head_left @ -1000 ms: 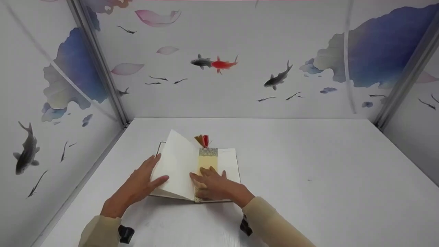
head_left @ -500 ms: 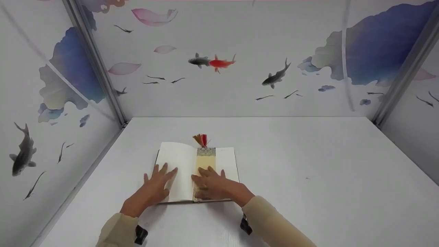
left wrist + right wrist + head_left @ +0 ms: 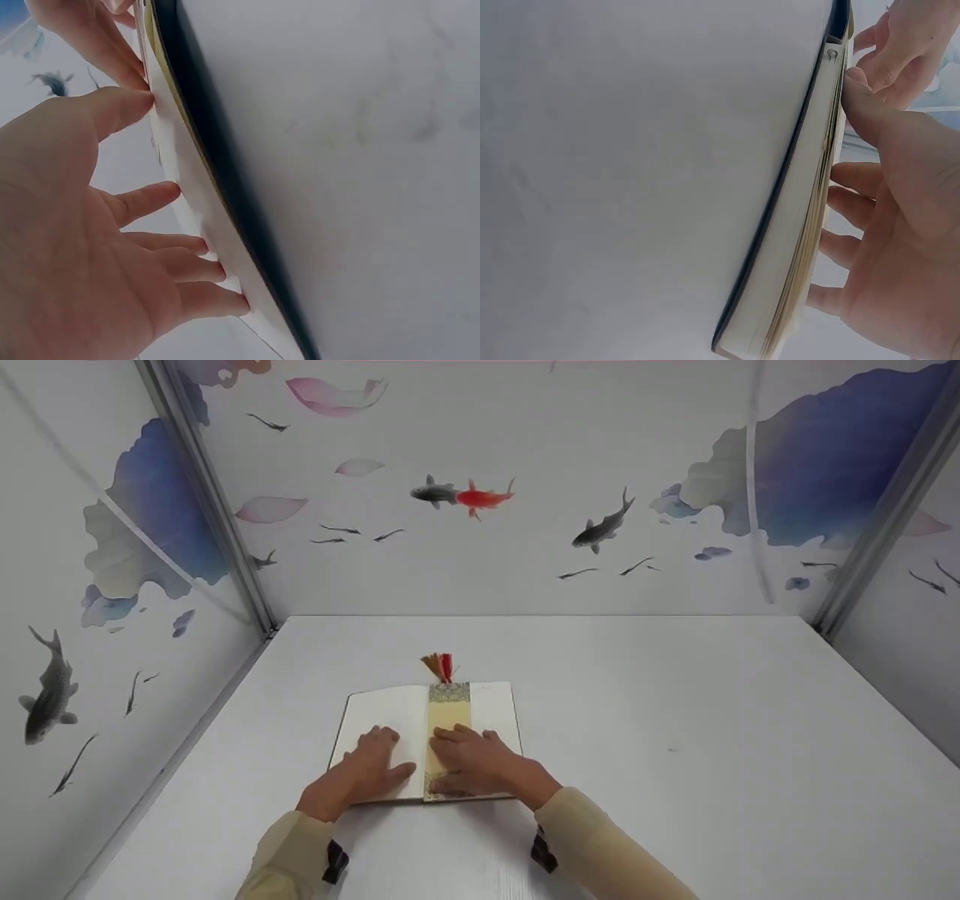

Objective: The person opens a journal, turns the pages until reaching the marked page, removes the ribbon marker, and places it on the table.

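Observation:
An open book [image 3: 405,709] with blank white pages lies on the white table. Along its fold, on the right page, is a yellow bookmark [image 3: 450,712] with patterned ends. Its red and brown tassel [image 3: 437,666] sticks out past the top edge. My left hand [image 3: 367,769] presses the left page with spread fingers; in the left wrist view its fingertips [image 3: 241,304] touch the paper. My right hand [image 3: 480,761] lies over the bookmark and right page, covering their lower part. The right wrist view shows the thick page block [image 3: 795,240] edge-on under those fingers.
The white table [image 3: 660,705] extends around the book. Behind it stands a white wall panel [image 3: 525,427] printed with fish and petals. Metal posts [image 3: 202,495] join the panels at the corners. A dark strap piece shows at each wrist.
The raised left page has come down flat onto the left side. My left hand has moved right across it, toward the fold. My right hand has stayed nearly in place on the bookmark.

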{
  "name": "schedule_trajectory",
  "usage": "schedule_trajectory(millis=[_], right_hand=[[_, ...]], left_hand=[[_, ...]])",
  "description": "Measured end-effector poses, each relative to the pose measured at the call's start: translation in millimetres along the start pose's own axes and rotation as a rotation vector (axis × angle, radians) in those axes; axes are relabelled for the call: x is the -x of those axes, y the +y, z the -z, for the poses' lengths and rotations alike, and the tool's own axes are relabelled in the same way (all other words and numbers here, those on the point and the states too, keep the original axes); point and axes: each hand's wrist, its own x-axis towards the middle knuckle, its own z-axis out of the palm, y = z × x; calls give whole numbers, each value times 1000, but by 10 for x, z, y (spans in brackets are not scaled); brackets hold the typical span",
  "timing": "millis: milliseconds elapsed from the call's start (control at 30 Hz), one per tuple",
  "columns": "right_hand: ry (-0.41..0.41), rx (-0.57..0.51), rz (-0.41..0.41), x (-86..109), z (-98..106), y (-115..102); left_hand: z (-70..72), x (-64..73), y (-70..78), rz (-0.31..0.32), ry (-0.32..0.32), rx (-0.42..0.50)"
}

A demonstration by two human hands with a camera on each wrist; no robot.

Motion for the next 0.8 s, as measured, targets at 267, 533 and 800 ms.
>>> schedule_trajectory(millis=[267,533,800], right_hand=[[55,15,16,-53,-23,61],[232,-273,11,-110,-32,123],[467,-551,-221,-147,-6,122]], left_hand=[[-65,2,53,4,-108,-32],[-41,8,55,10,-146,-58],[46,-20,49,5,-167,-72]])
